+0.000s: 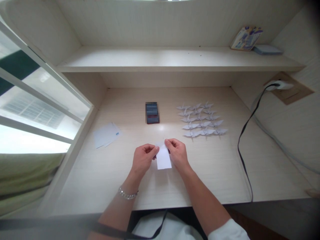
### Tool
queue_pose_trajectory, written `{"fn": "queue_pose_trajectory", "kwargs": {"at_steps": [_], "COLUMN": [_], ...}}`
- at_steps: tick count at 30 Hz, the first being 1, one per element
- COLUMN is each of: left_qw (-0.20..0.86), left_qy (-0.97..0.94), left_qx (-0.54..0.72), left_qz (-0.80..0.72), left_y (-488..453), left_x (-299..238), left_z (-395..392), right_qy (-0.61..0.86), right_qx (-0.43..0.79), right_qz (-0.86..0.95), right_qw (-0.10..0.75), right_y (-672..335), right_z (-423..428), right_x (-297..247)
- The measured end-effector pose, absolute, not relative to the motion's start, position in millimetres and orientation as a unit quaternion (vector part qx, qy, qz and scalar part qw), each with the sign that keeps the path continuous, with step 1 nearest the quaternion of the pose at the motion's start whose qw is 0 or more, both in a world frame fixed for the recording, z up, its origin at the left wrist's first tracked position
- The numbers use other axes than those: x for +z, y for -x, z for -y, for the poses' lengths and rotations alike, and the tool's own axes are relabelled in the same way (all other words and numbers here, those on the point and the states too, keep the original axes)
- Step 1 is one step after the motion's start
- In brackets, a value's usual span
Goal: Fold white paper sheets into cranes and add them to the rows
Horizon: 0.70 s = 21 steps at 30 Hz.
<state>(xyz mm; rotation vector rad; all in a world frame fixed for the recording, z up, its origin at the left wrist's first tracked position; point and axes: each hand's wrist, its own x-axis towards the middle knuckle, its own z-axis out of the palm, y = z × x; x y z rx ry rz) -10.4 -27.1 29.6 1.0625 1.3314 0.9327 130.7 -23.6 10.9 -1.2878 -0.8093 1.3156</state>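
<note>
Two bare hands share one narrow piece of white paper, which is on the near side of the dark rectangle, the landmark for every place given here. The left hand has thumb and fingers closed on the paper's left edge; the right hand has its thumb pressed at the far right corner, with the other fingers curled behind, so both grips are clamped rather than loose. The paper's long axis points roughly from the dark rectangle toward the person's body, leaning a little, with its near end reaching free past the fingertips. Of the two grips, the right one sits slightly nearer the dark rectangle along that axis; the left one is set a little farther back, across the paper's width. A shadow beneath suggests that the paper is held above the desk.

Right of the dark rectangle stand rows of folded white paper cranes, well apart from both hands; the far rows crowd together, so an exact count is hard to vouch for. Left of the dark rectangle and nearer the person, flat white sheets lie overlapping, closer to the left hand than to the right.
</note>
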Motion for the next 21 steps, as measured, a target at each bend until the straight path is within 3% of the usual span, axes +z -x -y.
{"fn": "queue_pose_trajectory", "kwargs": {"at_steps": [6,14,21], "left_qw": [0.490,0.490,0.491], "left_qy": [-0.484,-0.478,-0.465], "left_qx": [0.412,0.414,0.423], "left_qz": [-0.596,-0.600,-0.603], "left_y": [13,15,18], "left_x": [34,33,32], "left_z": [25,23,22], "right_qy": [0.511,0.504,0.500], "right_qx": [0.662,0.661,0.701], "right_qz": [0.321,0.304,0.301], "right_qw": [0.444,0.465,0.411], "right_y": [-132,-129,-126], "right_z": [34,37,44], "right_x": [12,11,12]}}
